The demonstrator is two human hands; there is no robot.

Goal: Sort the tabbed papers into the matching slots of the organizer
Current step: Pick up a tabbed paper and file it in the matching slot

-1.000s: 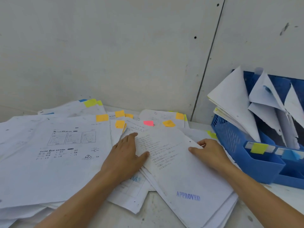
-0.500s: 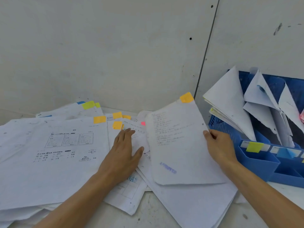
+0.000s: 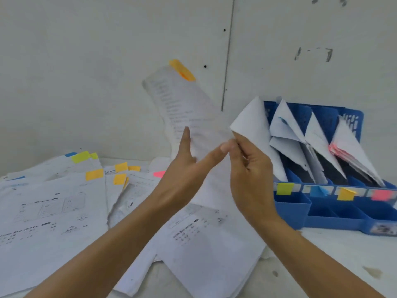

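A white printed sheet with an orange tab (image 3: 182, 108) is held up in the air in front of the wall, tab at its top. My right hand (image 3: 249, 175) pinches its right edge, which folds over. My left hand (image 3: 184, 175) touches the sheet from the left with straight fingers, thumb raised. The blue organizer (image 3: 300, 211) stands at the right, its slots marked by yellow-green (image 3: 284, 188), blue (image 3: 318, 191), orange (image 3: 345, 194) and pink (image 3: 381, 194) tabs, with folded papers in them. More tabbed papers (image 3: 51, 207) lie spread on the table at the left.
A white wall with a vertical seam (image 3: 227, 61) rises right behind the table. Loose sheets (image 3: 210, 250) lie under my hands near the front edge. White tabletop (image 3: 343, 261) shows in front of the organizer at the right.
My right hand has lifted the orange-tabbed sheet off the pile and higher into the air. My left hand has left the pile and come up against the sheet.
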